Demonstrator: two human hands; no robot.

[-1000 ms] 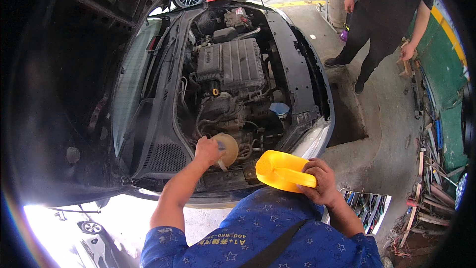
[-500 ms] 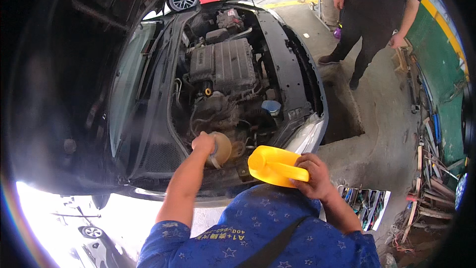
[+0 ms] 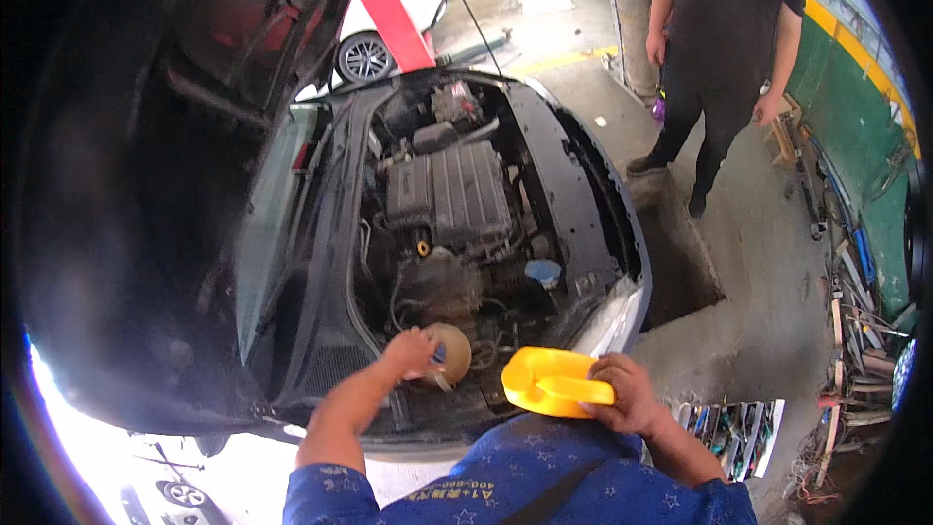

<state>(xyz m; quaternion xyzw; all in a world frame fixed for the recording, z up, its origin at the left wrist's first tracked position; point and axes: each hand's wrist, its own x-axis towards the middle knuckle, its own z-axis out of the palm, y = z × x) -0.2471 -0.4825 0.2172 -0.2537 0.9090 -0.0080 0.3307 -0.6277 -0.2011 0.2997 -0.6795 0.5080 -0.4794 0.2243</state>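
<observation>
A yellow plastic jug [image 3: 547, 384] with a moulded handle hangs in front of my body, over the near side of the car. My right hand [image 3: 627, 394] is closed round its handle end. My left hand [image 3: 413, 355] reaches into the engine bay, its fingers bunched at the blue cap [image 3: 439, 354] of a yellowish, rounded tank [image 3: 453, 358]. Whether the cap is seated on the tank or lifted I cannot make out. Beyond lies the dusty dark engine cover [image 3: 452, 192], with a yellow ring [image 3: 423, 248] near it. A pale blue cap [image 3: 542, 273] sits further right.
The raised bonnet [image 3: 146, 194] fills the left. A person [image 3: 727, 58] in dark clothes stands beyond the car's front, beside a floor pit [image 3: 680, 272]. A tool tray [image 3: 734, 437] lies at lower right. Scrap wood and tools [image 3: 855, 360] line the green wall.
The view has tilted up, so the engine bay sits lower in it. My left hand has shifted slightly on the tank, and the blue cap now shows. The jug stays in my right hand.
</observation>
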